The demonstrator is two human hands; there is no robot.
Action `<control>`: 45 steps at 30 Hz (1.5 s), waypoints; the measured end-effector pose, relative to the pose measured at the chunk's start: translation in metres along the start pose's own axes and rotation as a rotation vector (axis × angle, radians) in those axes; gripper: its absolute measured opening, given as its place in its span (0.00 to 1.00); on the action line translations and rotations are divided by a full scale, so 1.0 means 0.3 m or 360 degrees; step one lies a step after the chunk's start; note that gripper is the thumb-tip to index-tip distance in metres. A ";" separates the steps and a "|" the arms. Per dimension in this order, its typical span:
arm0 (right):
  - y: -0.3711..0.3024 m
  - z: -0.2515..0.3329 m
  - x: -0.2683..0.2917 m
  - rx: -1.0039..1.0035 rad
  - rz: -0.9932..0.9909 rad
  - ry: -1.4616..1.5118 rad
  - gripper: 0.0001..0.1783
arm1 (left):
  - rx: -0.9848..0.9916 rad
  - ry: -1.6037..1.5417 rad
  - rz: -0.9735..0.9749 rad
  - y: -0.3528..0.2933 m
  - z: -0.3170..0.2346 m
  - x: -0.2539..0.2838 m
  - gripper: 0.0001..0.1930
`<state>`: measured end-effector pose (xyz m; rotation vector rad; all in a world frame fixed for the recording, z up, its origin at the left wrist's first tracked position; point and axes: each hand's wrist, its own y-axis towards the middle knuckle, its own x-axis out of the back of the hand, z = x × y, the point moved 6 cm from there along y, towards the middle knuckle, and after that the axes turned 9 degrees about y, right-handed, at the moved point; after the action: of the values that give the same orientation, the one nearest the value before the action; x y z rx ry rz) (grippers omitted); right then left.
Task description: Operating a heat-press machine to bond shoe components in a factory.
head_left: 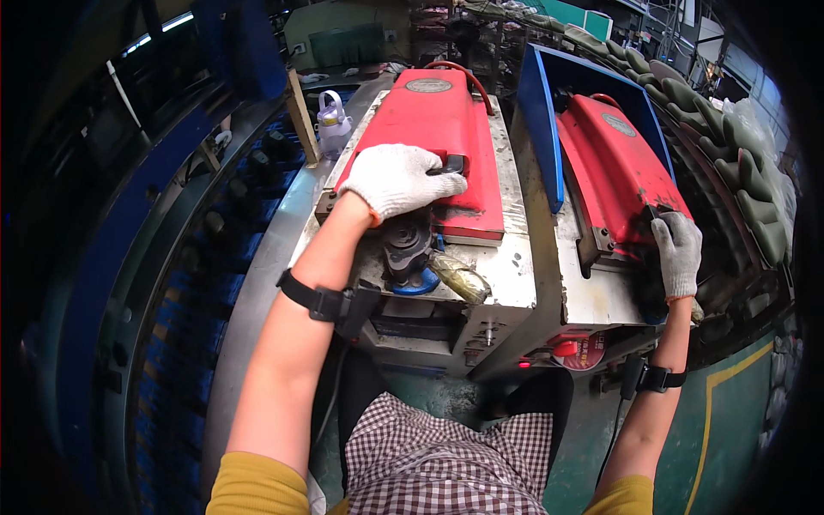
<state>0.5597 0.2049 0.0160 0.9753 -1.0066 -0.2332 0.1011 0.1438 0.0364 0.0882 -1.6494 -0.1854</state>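
Note:
My left hand (390, 180), in a white knit glove, rests on the front of the left machine's red cover (403, 112). Its thumb and fingers close around a black handle (452, 163) there. Below that hand sits a dark metal clamp-like part (407, 245) on a blue base (419, 283). Beside it lies a crumpled yellow-green bundle (462, 276). Further right, my right hand (681, 253), gloved too, has its fingers curled at a black handle (654, 213) on the lower end of the right machine's red cover (614, 150); the glove partly hides that grip.
A blue metal guard (542, 129) surrounds the right machine. Several green padded pieces (755, 202) line a rack at far right. A lilac bottle (333, 120) stands behind the left machine, near a conveyor with blue parts (184, 343). A red switch (564, 348) sits low on the right machine.

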 end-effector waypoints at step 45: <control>-0.007 -0.028 -0.004 -0.0012 -0.0012 0.0117 0.13 | 0.0079 0.0119 -0.0271 -0.007 0.004 -0.016 0.34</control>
<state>0.5663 0.2092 0.0122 0.9743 -0.9342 -0.2057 0.1004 0.1427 0.0314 0.2706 -1.5721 -0.2677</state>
